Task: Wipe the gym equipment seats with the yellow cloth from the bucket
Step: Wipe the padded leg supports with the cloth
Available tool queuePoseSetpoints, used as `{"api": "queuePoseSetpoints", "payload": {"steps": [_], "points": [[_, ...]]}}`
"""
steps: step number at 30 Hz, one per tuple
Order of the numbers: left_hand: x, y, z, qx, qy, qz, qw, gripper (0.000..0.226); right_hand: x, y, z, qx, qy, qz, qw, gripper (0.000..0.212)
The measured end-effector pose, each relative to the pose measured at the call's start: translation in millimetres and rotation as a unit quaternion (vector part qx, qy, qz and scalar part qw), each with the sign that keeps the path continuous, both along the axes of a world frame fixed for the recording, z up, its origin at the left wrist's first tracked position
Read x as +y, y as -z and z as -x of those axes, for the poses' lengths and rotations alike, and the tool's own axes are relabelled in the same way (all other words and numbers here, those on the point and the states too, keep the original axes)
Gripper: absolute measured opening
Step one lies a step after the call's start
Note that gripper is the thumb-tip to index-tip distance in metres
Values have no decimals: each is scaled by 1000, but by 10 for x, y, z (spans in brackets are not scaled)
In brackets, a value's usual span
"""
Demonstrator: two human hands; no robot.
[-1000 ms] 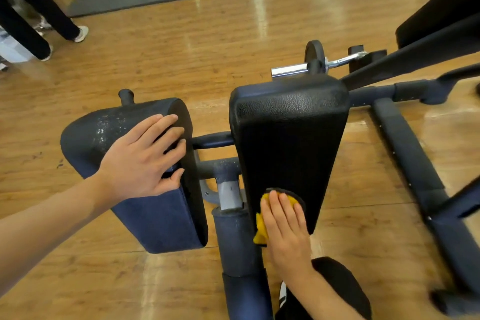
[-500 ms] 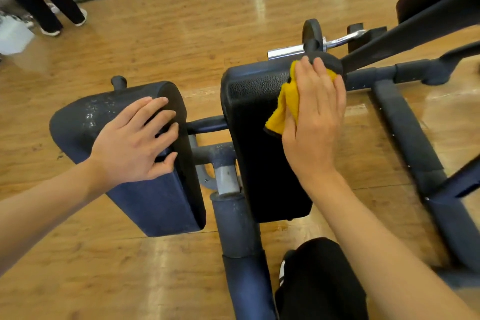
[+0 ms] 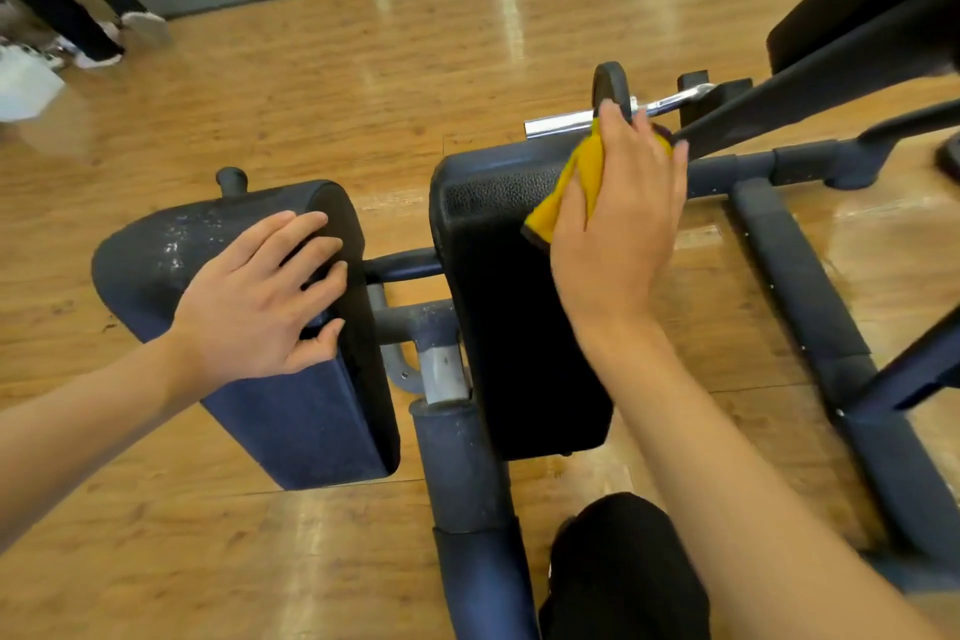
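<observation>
Two black padded seats stand side by side on a dark steel frame. My left hand (image 3: 260,296) rests flat on the left pad (image 3: 171,244), fingers straight, its top speckled with white marks. My right hand (image 3: 618,218) presses the yellow cloth (image 3: 563,198) against the upper right part of the right pad (image 3: 493,244), fingers straight over the cloth. Most of the cloth is hidden under my palm. No bucket is in view.
The machine's frame tubes (image 3: 800,276) run right and toward me. A chrome bar with a weight plate (image 3: 608,88) sits behind the right pad. A person's legs and shoes (image 3: 98,31) stand at the far left on the wooden floor. My knee (image 3: 623,566) is at the bottom.
My right hand swept the cloth from the bottom of the right pad up to its top right corner. My left hand stayed on the left pad.
</observation>
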State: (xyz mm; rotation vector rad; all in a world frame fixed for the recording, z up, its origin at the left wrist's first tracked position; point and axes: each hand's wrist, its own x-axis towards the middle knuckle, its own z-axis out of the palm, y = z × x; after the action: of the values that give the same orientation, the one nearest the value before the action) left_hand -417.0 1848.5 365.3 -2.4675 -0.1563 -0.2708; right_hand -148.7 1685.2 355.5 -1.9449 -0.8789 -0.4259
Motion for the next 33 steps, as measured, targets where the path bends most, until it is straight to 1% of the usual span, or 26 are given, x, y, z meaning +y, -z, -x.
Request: {"api": "queuePoseSetpoints", "payload": {"steps": [2, 4, 7, 11, 13, 18, 24, 28, 31, 33], "points": [[-1, -1, 15, 3, -1, 2, 1000, 52, 132, -192, -48, -24, -17, 52, 998, 49], [-2, -6, 11, 4, -2, 1, 1000, 51, 125, -145, 124, -66, -30, 62, 995, 45], [0, -7, 4, 1, -4, 5, 1000, 50, -156, 246, 413, -111, -71, 69, 989, 49], [7, -3, 6, 2, -3, 3, 1000, 49, -564, 836, 412, -185, -113, 105, 971, 55], [10, 4, 7, 2, -5, 3, 1000, 49, -562, 942, 396, -184, -110, 92, 973, 52], [9, 0, 9, 16, -14, -2, 1000, 49, -403, 922, 594, -142, -82, 48, 985, 46], [-9, -48, 3, 48, -35, 22, 998, 47, -302, 864, 627, -178, -167, 30, 969, 37], [-82, -126, -21, 48, -66, 85, 993, 41, -323, 636, 547, -144, -240, 42, 959, 33], [-263, -194, -51, 37, -118, 161, 979, 34, -234, 340, 592, -114, -289, 54, 949, 33], [-450, -228, -28, 5, -143, 218, 965, 34, -114, 129, 642, -108, -328, 66, 936, 35]]}}
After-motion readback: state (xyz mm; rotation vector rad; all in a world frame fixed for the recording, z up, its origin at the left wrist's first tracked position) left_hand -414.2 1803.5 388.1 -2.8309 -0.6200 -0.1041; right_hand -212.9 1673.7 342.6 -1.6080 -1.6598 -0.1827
